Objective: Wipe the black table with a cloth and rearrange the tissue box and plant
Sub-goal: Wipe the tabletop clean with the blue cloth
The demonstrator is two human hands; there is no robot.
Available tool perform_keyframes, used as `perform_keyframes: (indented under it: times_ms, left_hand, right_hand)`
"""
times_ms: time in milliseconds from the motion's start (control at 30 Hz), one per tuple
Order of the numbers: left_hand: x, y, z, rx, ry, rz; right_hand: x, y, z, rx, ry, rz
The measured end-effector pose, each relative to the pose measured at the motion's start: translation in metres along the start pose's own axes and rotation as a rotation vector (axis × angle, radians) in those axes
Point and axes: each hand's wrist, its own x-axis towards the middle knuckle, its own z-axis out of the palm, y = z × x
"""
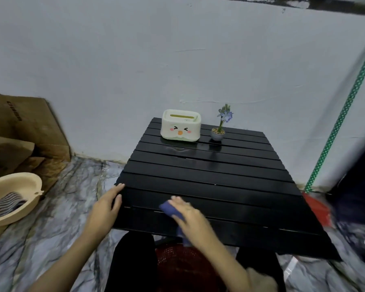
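Two bare hands work the near edge of the black slatted table [219,178]: the right hand [190,218] presses flat on a dark blue cloth [166,207], fingers closed over it, while the left hand [105,209] lies open just beside it, gripping nothing, on the table's left edge. Well beyond the cloth, at the far edge, the cream plastic tissue box with a cartoon face [180,126] stands just left of the small grey-potted plant with blue flowers [220,127].

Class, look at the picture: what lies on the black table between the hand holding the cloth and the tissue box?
Nothing: in the head view, only bare black table slats separate the right hand with its cloth from the tissue box.

tissue box [180,128], plant [219,127] block far edge
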Motion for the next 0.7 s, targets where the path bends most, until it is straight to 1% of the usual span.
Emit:
perform_keyframes:
  times_ms: [100,200,267,333,400,500,600,667,700]
  left_hand:
    - [0.0,-0.003,0.003,0.044,-0.017,0.016]
    - [0.001,-0.002,0.01,0.056,-0.032,0.02]
    - [0.001,0.001,0.015,0.05,-0.046,0.019]
    - [-0.001,0.006,0.018,0.06,-0.057,0.025]
    - [-0.002,0.01,0.021,0.064,-0.054,0.026]
    - [-0.004,0.013,0.024,0.083,-0.029,0.03]
    - [-0.005,0.011,0.027,0.126,-0.008,0.036]
    - [-0.004,0.008,0.027,0.136,-0.01,0.044]
    - [-0.004,0.007,0.027,0.136,-0.018,0.051]
  right_hand:
    - [-0.049,0.072,-0.065,-0.061,0.191,0.228]
    - [-0.092,0.142,-0.133,-0.162,0.391,0.536]
    - [-0.099,0.169,-0.16,-0.194,0.507,0.709]
    - [-0.085,0.175,-0.166,-0.208,0.565,0.787]
    - [-0.059,0.164,-0.157,-0.241,0.548,0.76]
    - [-0.016,0.128,-0.124,-0.193,0.43,0.629]
    - [0.006,0.089,-0.077,-0.117,0.248,0.353]
    - [-0.01,0.071,-0.055,-0.11,0.11,0.202]
    - [-0.025,0.069,-0.054,-0.091,0.078,0.161]
